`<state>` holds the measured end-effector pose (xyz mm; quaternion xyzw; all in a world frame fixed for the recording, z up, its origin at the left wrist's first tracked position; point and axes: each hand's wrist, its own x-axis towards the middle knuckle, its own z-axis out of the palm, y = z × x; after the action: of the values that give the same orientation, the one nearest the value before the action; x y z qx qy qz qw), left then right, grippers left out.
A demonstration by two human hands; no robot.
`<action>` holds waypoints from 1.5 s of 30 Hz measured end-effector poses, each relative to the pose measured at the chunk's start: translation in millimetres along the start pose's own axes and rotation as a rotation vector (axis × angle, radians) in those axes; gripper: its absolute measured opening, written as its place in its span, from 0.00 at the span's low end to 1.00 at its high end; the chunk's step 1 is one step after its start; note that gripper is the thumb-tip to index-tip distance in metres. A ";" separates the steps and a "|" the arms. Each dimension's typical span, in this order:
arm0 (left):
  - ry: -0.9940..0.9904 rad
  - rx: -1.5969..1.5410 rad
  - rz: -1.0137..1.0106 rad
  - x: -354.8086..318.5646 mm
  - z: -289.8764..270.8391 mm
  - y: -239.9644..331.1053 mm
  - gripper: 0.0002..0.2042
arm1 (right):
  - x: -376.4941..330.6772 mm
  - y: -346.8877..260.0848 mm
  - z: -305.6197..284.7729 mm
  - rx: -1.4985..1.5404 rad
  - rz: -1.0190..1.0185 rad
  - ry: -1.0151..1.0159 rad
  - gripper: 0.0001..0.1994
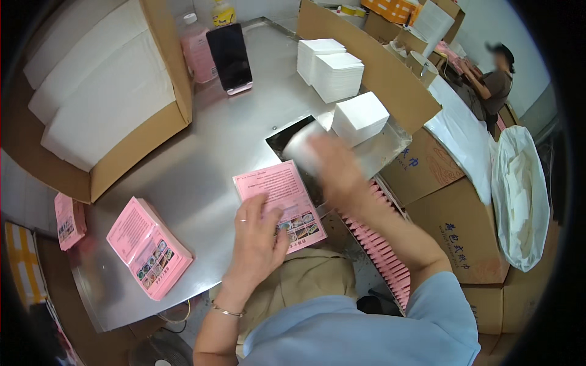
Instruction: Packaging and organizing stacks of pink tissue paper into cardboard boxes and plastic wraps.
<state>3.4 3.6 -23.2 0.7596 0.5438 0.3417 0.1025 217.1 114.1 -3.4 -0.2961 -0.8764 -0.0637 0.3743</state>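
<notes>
- The pink packet (296,189) lies flat on the table by its near edge, under the left hand (259,244) and just left of the right hand (339,174).
- The left hand rests on the packet's lower left part, its fingers spread and loosely bent, pressed together on nothing.
- The right hand, above the table and beyond the packet's right edge, seems to grip a white paper bundle (303,146), though motion blur hides how the fingers sit.
- An open cardboard carton (143,137) at the far left holds stacks of smooth white paper (113,100).
- At right, a translucent white bag (500,244) holds white paper pieces (523,183).
- Below the table's right side, a row of pink packets (381,244) stands closely packed, edges up.
- A thick pile of pink packets (149,247) lies to the left, well apart from both hands; its printed tops carry small food pictures.
- The metal table (207,165) is grey and shiny, with a dark rectangular patch (281,140) beside the bundle.
- Block-shaped white stacks (360,119), with fine layered sides, stand beyond the right hand, near an upright cardboard panel (372,67).
</notes>
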 end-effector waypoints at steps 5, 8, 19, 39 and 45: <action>-0.031 0.225 -0.123 -5.7 -15.7 -5.2 0.35 | -26.8 -73.7 21.2 0.288 -0.357 -0.080 0.16; 0.082 0.254 -0.135 3.2 5.1 3.9 0.38 | 22.2 -56.2 48.2 -0.077 -0.069 -0.504 0.17; 0.165 0.359 -0.142 2.7 -0.2 -14.4 0.25 | 27.9 70.5 -34.9 -0.707 0.281 -0.236 0.17; -0.029 0.089 0.034 -14.9 -15.2 -12.9 0.22 | -3.3 52.4 -19.3 -0.215 0.239 -0.048 0.22; 0.010 0.262 -0.036 -13.5 -40.0 -7.7 0.35 | -25.9 -100.3 34.6 0.078 -0.206 -0.114 0.19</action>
<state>-30.0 -14.1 -3.0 0.7547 0.5980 0.2698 0.0058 153.0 31.6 -35.0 -0.1927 -0.9239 -0.0506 0.3266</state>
